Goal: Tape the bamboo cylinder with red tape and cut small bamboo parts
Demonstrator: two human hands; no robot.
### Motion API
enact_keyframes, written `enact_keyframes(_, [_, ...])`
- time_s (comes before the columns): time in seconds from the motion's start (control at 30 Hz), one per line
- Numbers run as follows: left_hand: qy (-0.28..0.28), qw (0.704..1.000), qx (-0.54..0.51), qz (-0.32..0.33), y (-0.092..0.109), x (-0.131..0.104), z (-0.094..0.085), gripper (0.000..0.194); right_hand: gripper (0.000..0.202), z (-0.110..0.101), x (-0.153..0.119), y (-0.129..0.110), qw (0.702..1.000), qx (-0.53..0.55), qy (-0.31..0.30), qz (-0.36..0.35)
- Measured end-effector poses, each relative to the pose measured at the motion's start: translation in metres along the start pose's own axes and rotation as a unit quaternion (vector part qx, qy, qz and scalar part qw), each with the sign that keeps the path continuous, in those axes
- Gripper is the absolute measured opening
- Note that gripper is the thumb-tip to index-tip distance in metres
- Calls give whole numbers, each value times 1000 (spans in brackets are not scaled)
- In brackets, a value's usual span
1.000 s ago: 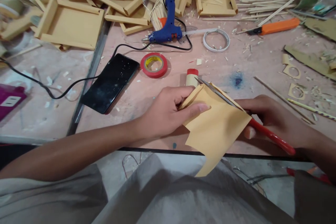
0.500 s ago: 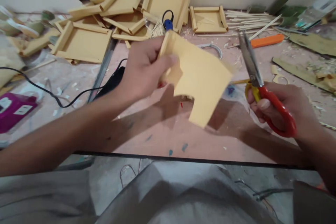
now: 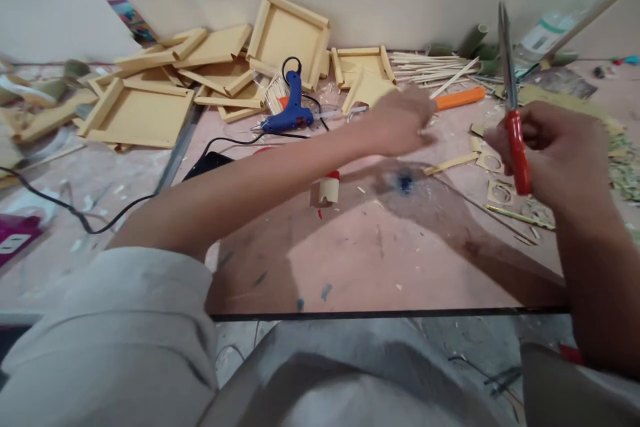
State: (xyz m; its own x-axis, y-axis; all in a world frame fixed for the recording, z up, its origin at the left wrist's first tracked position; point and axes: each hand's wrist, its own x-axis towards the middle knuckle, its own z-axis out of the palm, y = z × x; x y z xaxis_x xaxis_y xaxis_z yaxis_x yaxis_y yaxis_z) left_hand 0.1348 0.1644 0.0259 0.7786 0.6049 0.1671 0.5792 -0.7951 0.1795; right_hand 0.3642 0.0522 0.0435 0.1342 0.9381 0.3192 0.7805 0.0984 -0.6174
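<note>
In right hand (image 3: 560,153), closed firmly round the grips: red-handled scissors (image 3: 511,103), one pair, raised above pink tabletop (image 3: 345,260), tips up, blades seen edge-on. Beyond the front edge: one patterned rod (image 3: 520,215); one red-topped tube (image 3: 329,192); two card scraps (image 3: 492,195) with round holes; one black phone (image 3: 209,163), partly hidden behind the left forearm.

Farther out, left hand (image 3: 400,117): blurred, just beside one orange-handled cutter (image 3: 461,99); cannot tell whether gripping anything. Near the same hand: one cut card piece (image 3: 373,90), overlapping the front of one small tray (image 3: 356,51); cannot tell whether inside. One blue glue gun (image 3: 296,107).

Behind: one clear bag (image 3: 277,95), containing short sticks, beyond counting. Larger trays: one at left (image 3: 145,113), one tilted up (image 3: 299,10), others piled between, overlapping, uncounted. Long sticks (image 3: 425,67): one heap. Rear right: one clear bottle (image 3: 545,33).
</note>
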Motion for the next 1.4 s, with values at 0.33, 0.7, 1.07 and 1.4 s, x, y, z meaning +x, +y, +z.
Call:
enact_keyframes(0.33, [-54,997,11,49,49,12,32,30,47,-9,53,88,953,-257,44,155])
enact_keyframes(0.7, [126,932,97,326,43,-181,10,25,24,35,22,25,973,-144,-50,-171])
enact_keyframes(1.07, [91,947,171,257,-24,-198,10,31,51,123,0,-82,825,-48,-285,-486])
enact_keyframes(1.4, [39,976,134,166,-12,-219,9,36,28,126,39,-73,899,16,-220,-379])
